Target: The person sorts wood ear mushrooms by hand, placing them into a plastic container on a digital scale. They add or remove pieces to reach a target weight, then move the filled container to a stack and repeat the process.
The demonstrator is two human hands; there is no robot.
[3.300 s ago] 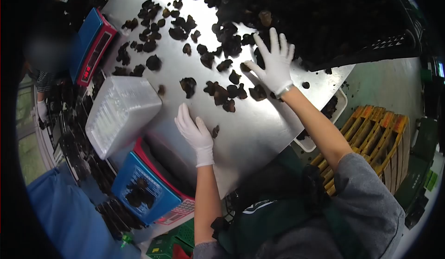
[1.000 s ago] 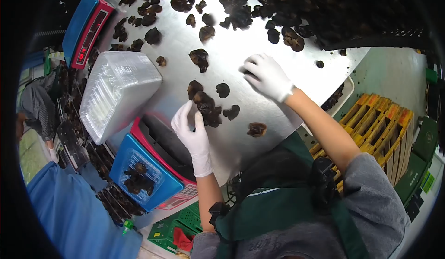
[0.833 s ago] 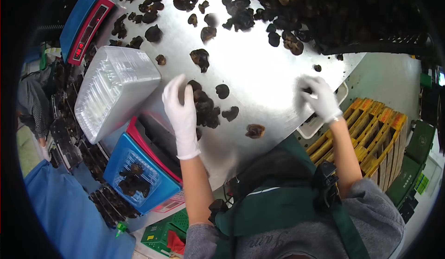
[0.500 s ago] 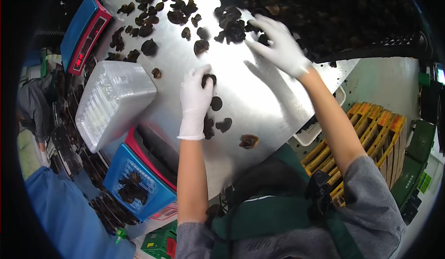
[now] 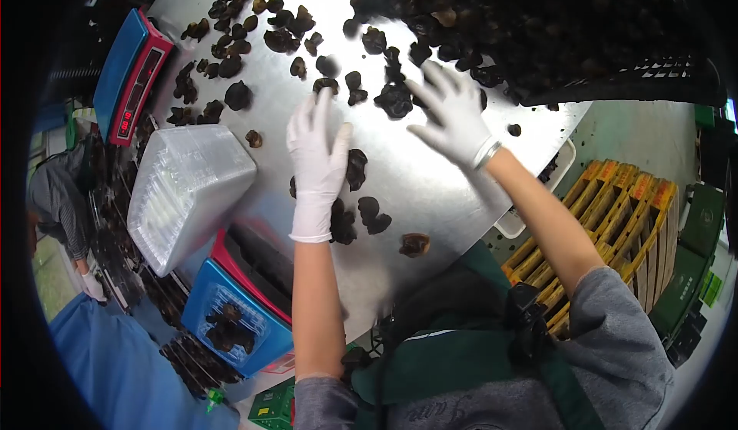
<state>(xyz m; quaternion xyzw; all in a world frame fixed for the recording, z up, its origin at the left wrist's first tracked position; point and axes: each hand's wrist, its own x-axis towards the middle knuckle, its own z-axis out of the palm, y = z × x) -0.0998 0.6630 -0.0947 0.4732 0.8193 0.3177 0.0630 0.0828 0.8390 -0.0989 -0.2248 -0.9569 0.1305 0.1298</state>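
Note:
My left hand, in a white glove, is open over the metal table, fingers pointing away from me. Its fingertips reach to a dark wood ear mushroom, and another wood ear piece lies beside the thumb. To the right, my gloved right hand has its fingers spread, somewhat blurred, at the edge of the large heap of wood ears. A frilly wood ear clump sits just left of its fingers. Nothing shows in either hand.
Loose wood ears dot the metal table. Stacked clear plastic trays stand left, between a red-and-blue scale and a blue scale holding a tray of wood ears. Yellow pallets stand at right. Another person is far left.
My left hand has opened and let go of the dark wood ear it held. My right hand has come slightly toward me, and several wood ears now lie more spread out near the heap.

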